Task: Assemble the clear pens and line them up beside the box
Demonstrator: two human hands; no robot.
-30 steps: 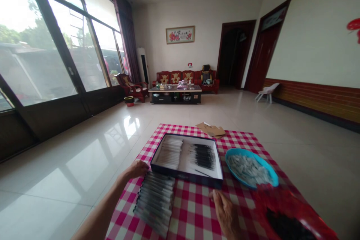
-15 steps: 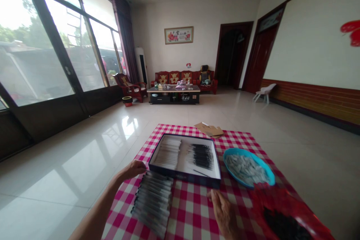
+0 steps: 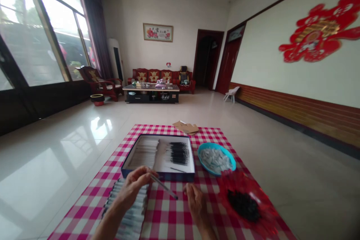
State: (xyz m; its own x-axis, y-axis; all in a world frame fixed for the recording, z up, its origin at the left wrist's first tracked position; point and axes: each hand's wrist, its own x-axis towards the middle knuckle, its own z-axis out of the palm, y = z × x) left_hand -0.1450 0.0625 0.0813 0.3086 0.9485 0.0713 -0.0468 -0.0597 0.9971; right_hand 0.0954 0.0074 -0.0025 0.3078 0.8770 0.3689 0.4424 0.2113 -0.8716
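My left hand [image 3: 131, 186] pinches one end of a slim pen [image 3: 164, 185] with a clear barrel and a dark tip. The pen slants down to the right above the checked cloth. Beyond that tip is my right hand [image 3: 197, 203], thumb and fingers pressed together; whatever they hold is too small to make out. Under my left forearm lies a row of pens [image 3: 133, 210], partly hidden. Just past both hands, a shallow box [image 3: 174, 176] holds clear pen barrels [image 3: 144, 152] on its left and black-tipped refills [image 3: 179, 153] on its right.
A blue bowl [image 3: 200, 158] of whitish translucent small parts [image 3: 216, 160] stands right of the box. Closer in, a red plastic bag [image 3: 263, 204] holds small black pieces [image 3: 243, 205]. Folded brown cardboard [image 3: 187, 127] lies at the table's far edge.
My left hand has come from beside the pen row up and to the right, now with a pen in it. My right hand stays low near the box. The view has swung right.
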